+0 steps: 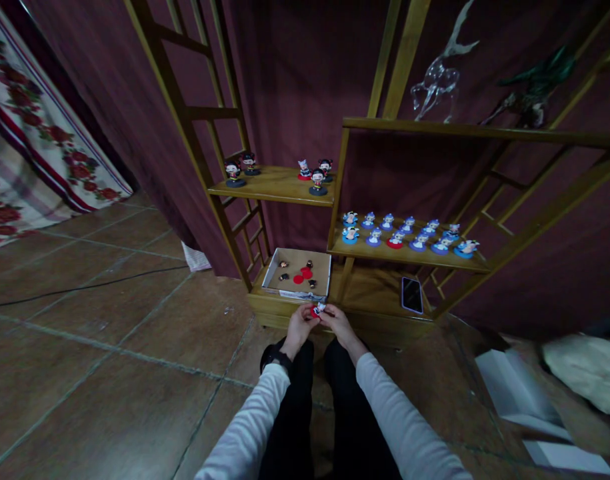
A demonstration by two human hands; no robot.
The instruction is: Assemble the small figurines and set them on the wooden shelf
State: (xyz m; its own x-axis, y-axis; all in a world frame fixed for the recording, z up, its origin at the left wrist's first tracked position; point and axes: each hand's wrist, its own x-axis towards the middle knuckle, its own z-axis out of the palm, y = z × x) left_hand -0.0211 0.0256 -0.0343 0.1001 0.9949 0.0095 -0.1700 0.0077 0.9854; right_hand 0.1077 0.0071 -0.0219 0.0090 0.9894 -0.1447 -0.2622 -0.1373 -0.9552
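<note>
Both of my hands meet just in front of the low shelf, around a small figurine (319, 309) with a white top and a red base. My left hand (299, 327) grips it from the left, fingers closed at the red base. From the other side my right hand (339, 324) pinches it near the white top. Just beyond them sits a shallow cardboard box (289, 288), holding several small dark figurine pieces (284, 276) and red round bases (299, 279).
Several figurines (395, 239) on blue, purple and red bases line the middle shelf (347, 249). Dark-haired figurines (234, 173) stand on the upper left shelf (279, 181). A phone (412, 295) lies at lower right. A glass deer (437, 83) stands up high. White card pieces (522, 390) lie right.
</note>
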